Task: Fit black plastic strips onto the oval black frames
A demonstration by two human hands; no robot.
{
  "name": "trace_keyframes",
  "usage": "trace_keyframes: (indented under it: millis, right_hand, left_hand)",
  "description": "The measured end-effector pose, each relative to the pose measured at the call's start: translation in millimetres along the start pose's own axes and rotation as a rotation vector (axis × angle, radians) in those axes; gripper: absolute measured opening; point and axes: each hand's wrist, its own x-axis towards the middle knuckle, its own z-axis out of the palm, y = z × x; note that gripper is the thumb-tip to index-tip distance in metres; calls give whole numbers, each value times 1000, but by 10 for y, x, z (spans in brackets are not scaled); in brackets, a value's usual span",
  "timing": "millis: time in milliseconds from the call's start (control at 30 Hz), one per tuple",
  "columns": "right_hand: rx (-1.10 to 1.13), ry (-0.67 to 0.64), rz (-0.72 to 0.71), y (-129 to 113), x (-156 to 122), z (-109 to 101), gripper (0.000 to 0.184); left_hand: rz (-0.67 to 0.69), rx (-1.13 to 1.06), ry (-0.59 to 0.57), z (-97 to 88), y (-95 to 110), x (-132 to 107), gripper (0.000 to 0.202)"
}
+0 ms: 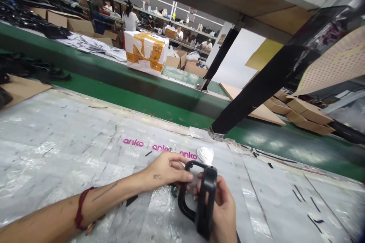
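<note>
Both hands gripped a black handle (199, 197): left hand (165, 171) pinching its loop, right hand (224, 210) clasping its bar, above a plastic-covered table (71, 136); a taped box (146, 52) sat beyond.

Worktable (57, 129) under plastic sheeting (270, 197) (printed "anko"), black scraps (313, 203).

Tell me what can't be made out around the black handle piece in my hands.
- Right hand, head view: palm and wrist hidden behind the black handle piece and cut by the bottom edge.
- Small white item: too blurred to identify.
- Dark bit under the left hand: mostly covered by fingers.
</note>
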Motion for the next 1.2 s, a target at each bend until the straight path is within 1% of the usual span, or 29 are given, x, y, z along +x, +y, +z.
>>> trace_keyframes:
  millis: [67, 100, 133, 167, 233, 300, 367, 467, 600, 700, 767, 833, 900, 1000, 1067, 1100, 1167, 1200]
  right_hand:
    - [57, 3, 56, -34, 11, -48, 45]
    - [68, 17, 74, -49, 12, -66, 45]
    - [77, 27, 89, -63, 10, -78, 46]
    - [87, 29, 100, -74, 5, -83, 46]
    - [110, 22, 109, -89, -10, -81, 45]
    - [133, 7, 122, -85, -19, -80, 42]
    - [144, -14, 123, -51, -13, -98, 40]
    - [137, -32, 95, 45, 28, -162, 39]
    - [127, -12, 78, 166, 89, -227, 40]
    - [133, 0, 52, 184, 100, -219, 38]
    - [116, 21, 42, 158, 86, -195, 37]
    - [97, 50, 42, 110, 59, -166, 39]
    - [95, 73, 51, 54, 28, -132, 40]
    - [135, 76, 77, -12, -4, -76, 39]
    - [143, 85, 81, -25, -10, -44, 40]
    - [127, 88, 75, -22, -10, -31, 41]
    - [58, 105, 32, -1, -10, -9, 41]
    - [17, 116, -1, 12, -12, 2, 41]
  left_hand:
    - [-45, -44, -70, -18, -1, 11, 66]
    - [-53, -49, -90, -18, 0, 10, 71]
    - [-57, -52, -109, -14, 3, 3, 71]
    - [-59, -50, -132, -7, 5, -7, 68]
    - [-70, -41, -206, 6, 2, -34, 60]
    - [-92, -52, -267, 11, -21, -57, 59]
    - [-108, -75, -285, 12, -63, -68, 60]
    - [-89, -92, -252, 30, -122, -68, 55]
    - [-83, -90, -166, 106, -128, -72, 50]
    - [-98, -85, -120, 152, -121, -78, 50]
    - [-90, -80, -103, 150, -131, -76, 50]
    - [-87, -78, -107, 122, -143, -71, 51]
    - [-90, -80, -139, 88, -147, -63, 52]
    - [-79, -59, -167, 87, -141, -50, 49]
    - [-26, -48, -129, 135, -150, -49, 43]
    - [17, -44, -96, 167, -163, -53, 37]
    - [103, 3, -7, 224, -201, -75, 20]
    - [133, 62, 42, 240, -221, -91, 15]
